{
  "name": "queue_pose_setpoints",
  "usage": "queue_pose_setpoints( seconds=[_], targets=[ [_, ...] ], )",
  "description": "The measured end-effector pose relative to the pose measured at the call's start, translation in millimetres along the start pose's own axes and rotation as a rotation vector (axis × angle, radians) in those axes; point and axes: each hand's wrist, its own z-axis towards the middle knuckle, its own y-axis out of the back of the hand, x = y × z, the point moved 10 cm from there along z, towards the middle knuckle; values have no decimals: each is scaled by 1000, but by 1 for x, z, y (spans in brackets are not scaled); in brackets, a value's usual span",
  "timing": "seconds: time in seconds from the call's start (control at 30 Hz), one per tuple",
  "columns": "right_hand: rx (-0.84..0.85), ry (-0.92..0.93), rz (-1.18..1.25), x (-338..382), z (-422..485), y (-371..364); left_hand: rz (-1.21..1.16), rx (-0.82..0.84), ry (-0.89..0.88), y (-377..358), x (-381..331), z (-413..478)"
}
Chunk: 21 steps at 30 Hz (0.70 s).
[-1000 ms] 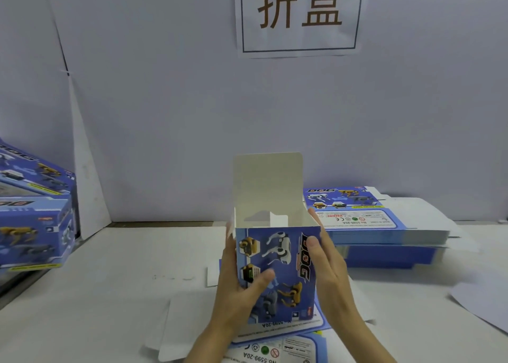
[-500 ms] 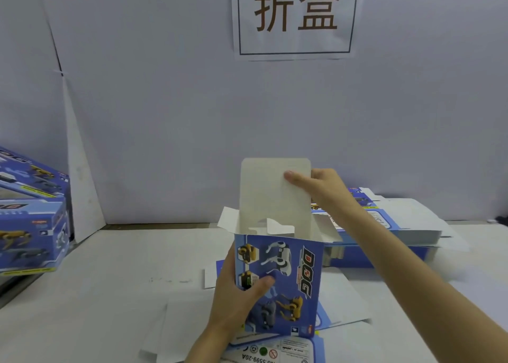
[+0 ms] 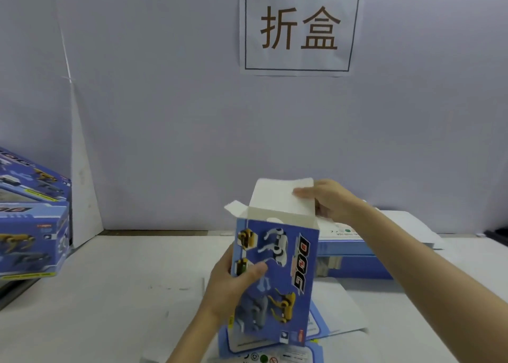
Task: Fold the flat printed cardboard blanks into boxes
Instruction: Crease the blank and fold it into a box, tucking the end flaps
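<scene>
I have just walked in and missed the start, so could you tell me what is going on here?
A person is folding a blue box. The left hand grips it upright by its side, and the right hand pinches its white top flap, which stands open. Flat blanks are stacked behind on the right; finished boxes sit at the far left.

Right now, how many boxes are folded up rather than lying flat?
3. One box, top open, in the left hand and right hand; an upper box and lower box stacked far left, cropped, so more may hide.
</scene>
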Motion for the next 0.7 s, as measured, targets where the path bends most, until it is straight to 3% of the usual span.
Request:
queue_pose_setpoints(
  seconds=[0.13, 0.27, 0.4, 0.47, 0.6, 0.7],
  targets=[
    [-4, 299, 123, 40, -16, 13, -67, 57, 27, 14, -36, 8],
    [0, 447, 102, 56, -40, 13, -72, 136, 80, 11, -52, 4],
    [-98, 615, 50, 69, -58, 15, -47, 141, 71, 9, -59, 0],
    [-107, 620, 84, 71, -60, 17, -29, 135, 48, 7, -62, -1],
    [-57, 435, 334, 63, -47, 27, 16, 182, -20, 4, -74, -5],
    [42, 352, 299, 59, -39, 21, 4, 203, -64, 6, -81, -7]
  ],
)
